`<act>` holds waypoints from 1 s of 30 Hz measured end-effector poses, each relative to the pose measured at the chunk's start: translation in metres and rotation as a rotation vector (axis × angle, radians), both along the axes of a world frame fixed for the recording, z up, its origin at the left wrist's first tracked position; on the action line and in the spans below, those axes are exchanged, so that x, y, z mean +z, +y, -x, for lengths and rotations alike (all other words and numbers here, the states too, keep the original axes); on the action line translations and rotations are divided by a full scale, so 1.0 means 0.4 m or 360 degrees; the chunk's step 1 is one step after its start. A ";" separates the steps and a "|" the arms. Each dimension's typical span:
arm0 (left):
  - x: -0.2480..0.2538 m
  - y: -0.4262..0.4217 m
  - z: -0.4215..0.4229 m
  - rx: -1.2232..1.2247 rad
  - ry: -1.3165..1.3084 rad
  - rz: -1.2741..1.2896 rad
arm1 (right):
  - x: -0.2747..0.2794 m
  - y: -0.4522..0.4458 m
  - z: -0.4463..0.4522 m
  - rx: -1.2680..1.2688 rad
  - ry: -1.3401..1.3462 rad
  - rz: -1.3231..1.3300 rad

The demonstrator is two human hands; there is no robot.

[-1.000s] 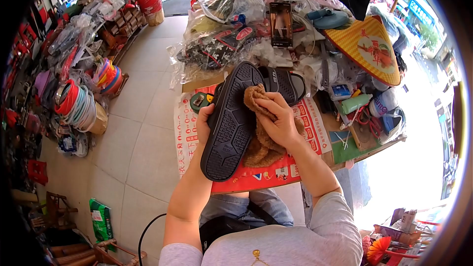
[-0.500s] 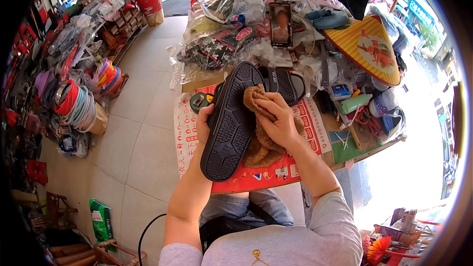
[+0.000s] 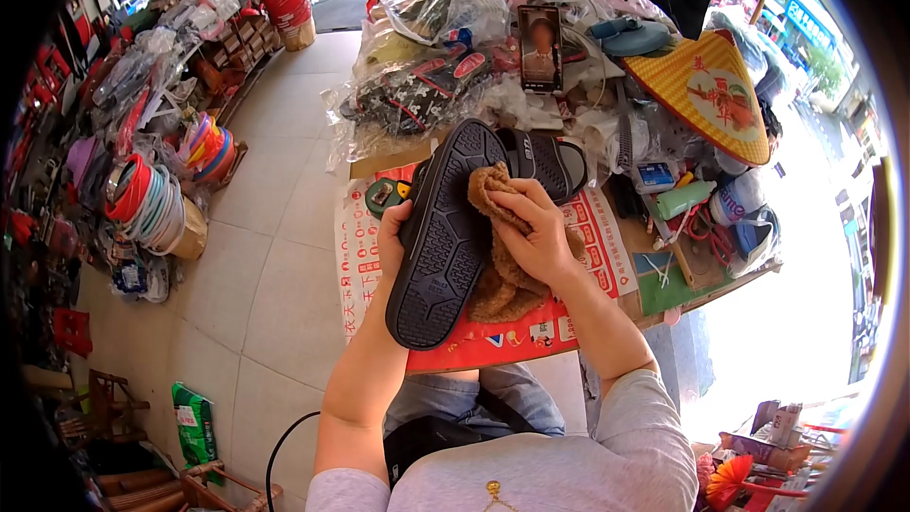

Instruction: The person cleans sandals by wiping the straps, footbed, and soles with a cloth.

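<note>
A black slide sandal [image 3: 441,246] is held up with its patterned sole facing me. My left hand [image 3: 391,242] grips it by the left edge; most of those fingers are hidden behind the sandal. A brown fluffy cloth [image 3: 507,275] is bunched in my right hand [image 3: 533,232], which presses it against the right side of the sole. Part of the cloth hangs down over the red printed sheet [image 3: 455,346]. Just behind lies a second black slide sandal [image 3: 545,159], partly covered by the first. A green tape measure [image 3: 384,195] sits left of the sandal.
Plastic-wrapped goods [image 3: 417,90] pile up across the table's far side, with a phone [image 3: 540,49] propped among them. A yellow conical hat [image 3: 706,95], a green bottle [image 3: 684,199] and a white container [image 3: 739,197] stand at the right. Stacked buckets [image 3: 152,204] crowd the left floor.
</note>
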State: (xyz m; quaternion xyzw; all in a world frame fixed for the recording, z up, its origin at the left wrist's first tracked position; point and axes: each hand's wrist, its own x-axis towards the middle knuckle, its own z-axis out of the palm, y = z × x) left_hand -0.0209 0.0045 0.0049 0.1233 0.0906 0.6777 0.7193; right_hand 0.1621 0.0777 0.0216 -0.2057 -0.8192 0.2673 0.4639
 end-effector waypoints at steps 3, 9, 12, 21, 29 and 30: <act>0.002 0.000 0.000 0.0026 0.0024 0.0022 | 0.002 -0.001 0.000 -0.0007 -0.0006 -0.0001; -0.011 0.003 0.005 0.0013 0.0043 0.0013 | 0.004 -0.003 0.000 -0.0001 -0.0005 0.0010; -0.015 0.005 0.007 0.0021 0.0049 0.0023 | 0.006 -0.004 0.001 0.0014 -0.0004 0.0030; -0.007 0.002 0.003 0.0045 0.0050 0.0054 | 0.002 -0.001 0.001 -0.0002 0.0009 -0.0034; 0.007 -0.005 -0.002 0.0024 0.0041 0.0046 | 0.005 -0.004 0.000 0.0007 -0.0011 0.0018; 0.006 -0.006 -0.001 0.0024 0.0041 0.0046 | 0.005 -0.003 0.000 -0.0001 -0.0008 -0.0008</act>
